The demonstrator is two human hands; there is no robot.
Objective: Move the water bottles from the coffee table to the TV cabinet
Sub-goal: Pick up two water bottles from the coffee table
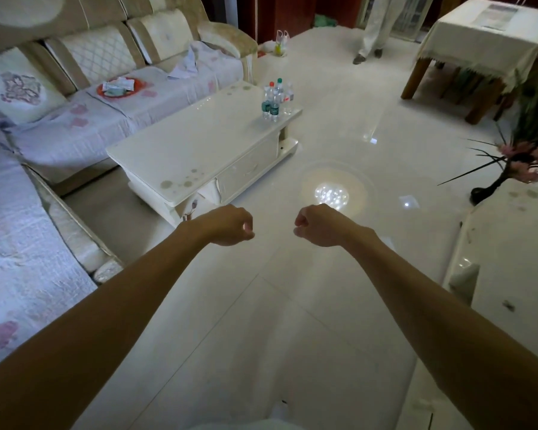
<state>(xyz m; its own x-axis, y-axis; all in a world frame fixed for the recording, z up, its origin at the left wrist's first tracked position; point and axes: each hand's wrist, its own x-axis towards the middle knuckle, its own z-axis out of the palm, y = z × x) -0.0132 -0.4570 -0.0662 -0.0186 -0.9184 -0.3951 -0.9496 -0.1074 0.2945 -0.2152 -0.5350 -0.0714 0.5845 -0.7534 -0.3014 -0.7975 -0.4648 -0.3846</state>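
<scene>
Several clear water bottles [275, 100] with red, green and white caps stand clustered at the far right corner of the white coffee table [199, 144]. The glossy white TV cabinet [510, 274] runs along the right edge of the view. My left hand [230, 225] and my right hand [319, 225] hang in front of me over the tiled floor, both curled into loose fists with nothing in them. Both hands are well short of the bottles, near the table's close end.
A sofa [121, 97] with pale covers wraps around the left side. A dark vase with pink flowers [516, 162] stands on the cabinet's far end. A cloth-covered table [485, 35] is at the back right, and a person's legs [375, 29] stand beyond.
</scene>
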